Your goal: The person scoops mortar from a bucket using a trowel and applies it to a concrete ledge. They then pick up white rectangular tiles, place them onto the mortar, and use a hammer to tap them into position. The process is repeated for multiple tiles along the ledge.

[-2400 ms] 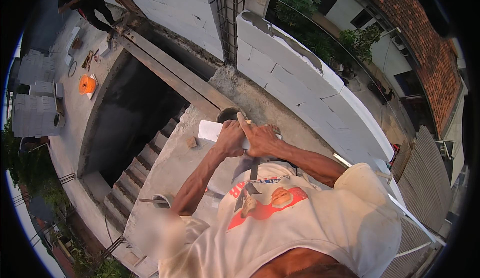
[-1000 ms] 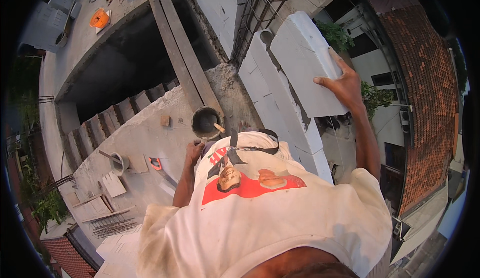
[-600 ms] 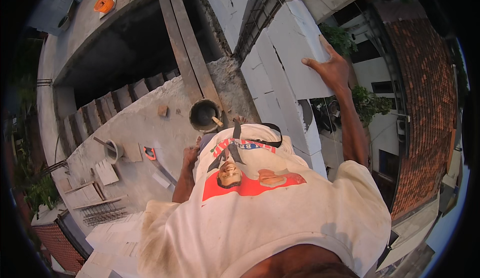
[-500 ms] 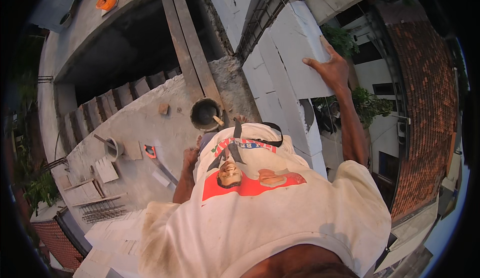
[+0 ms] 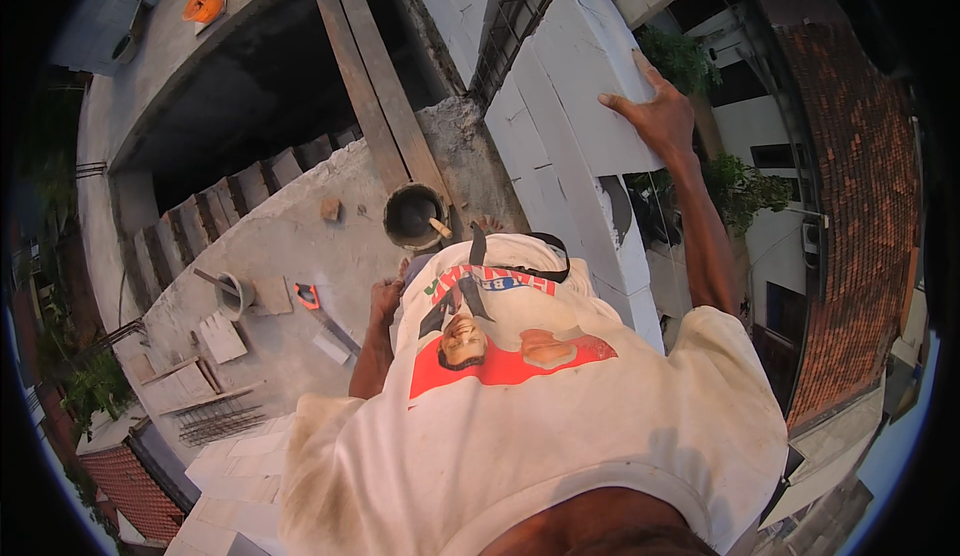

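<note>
My right hand grips a long white block lying along the top of the white block wall at my right, its thumb on the near face and fingers over the far edge. My left hand hangs low beside my hip, fingers curled; whether anything is inside them I cannot make out. A dark bucket with a wooden-handled tool in it stands just in front of me, near my feet. An orange-handled saw lies on the concrete to the left of my left hand.
Ahead-left is a dark stair opening with concrete steps, crossed by two planks. A rebar cage stands at the wall's far end; a drop toward tiled roofs lies beyond it. A pale bucket and orange container sit left.
My hands were together in front; the left has dropped to my hip, the right moved onto the block. The block has since shifted slightly away, covering more of the dark mortar line.
</note>
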Motion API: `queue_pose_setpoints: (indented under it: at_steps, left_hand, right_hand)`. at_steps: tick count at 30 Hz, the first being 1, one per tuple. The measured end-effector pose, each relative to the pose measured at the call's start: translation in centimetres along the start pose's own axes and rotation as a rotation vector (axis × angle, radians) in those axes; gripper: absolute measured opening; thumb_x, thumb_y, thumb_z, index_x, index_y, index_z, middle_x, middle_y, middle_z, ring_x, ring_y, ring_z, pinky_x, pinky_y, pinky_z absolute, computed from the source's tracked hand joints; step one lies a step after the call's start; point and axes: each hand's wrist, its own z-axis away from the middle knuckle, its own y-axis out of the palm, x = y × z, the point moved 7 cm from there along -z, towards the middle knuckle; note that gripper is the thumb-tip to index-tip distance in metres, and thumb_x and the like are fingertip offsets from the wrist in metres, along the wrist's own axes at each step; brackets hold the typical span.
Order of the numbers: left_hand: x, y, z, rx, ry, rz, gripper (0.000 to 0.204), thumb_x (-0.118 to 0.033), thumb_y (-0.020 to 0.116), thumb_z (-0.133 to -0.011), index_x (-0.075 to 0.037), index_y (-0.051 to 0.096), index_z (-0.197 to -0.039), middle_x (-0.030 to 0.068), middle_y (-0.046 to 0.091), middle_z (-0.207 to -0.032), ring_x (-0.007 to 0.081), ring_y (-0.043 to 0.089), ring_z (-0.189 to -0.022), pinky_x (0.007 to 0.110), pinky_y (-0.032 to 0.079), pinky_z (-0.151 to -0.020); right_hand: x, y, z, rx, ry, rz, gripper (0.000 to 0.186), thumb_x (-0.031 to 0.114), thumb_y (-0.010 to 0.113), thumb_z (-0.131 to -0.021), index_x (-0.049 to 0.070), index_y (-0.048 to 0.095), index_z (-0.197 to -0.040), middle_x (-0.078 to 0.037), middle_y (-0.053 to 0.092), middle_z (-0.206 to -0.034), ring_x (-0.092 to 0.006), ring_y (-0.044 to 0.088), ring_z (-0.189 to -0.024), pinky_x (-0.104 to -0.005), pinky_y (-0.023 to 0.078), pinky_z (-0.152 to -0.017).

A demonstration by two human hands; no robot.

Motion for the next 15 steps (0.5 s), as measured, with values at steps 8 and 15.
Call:
queue_pose_setpoints:
  at_steps: [8,15]
  left_hand:
    - [-1.4,-0.2,-0.6,-0.045,-0.058,-0.032,0.026,-0.022,0.071,-0.091,0.002,0.075,-0.099,0.0062,0.069,-0.080,0.0132,0.058,-0.064,0.031,0.046,-0.057]
    - [-1.1,-0.2,0.3,0.020,0.055,-0.135,0.026,-0.021,0.070,-0.093,0.003,0.076,-0.100,0.0066,0.071,-0.080,0.0139,0.059,-0.062,0.032,0.047,-0.055]
  right_hand:
    - [-0.5,0.2,-0.4,0.024,-0.045,0.118,0.111,0.081,0.084,-0.064,0.015,0.062,-0.150,-0.025,0.076,-0.115,-0.0303,0.079,-0.096,-0.0432,0.062,-0.090]
    - [-0.6,1.1,-0.2,-0.018,-0.073,0.156,0.113,0.087,0.079,-0.063,0.020,0.060,-0.152,-0.019,0.077,-0.106,-0.0302,0.078,-0.091,-0.0430,0.062,-0.084]
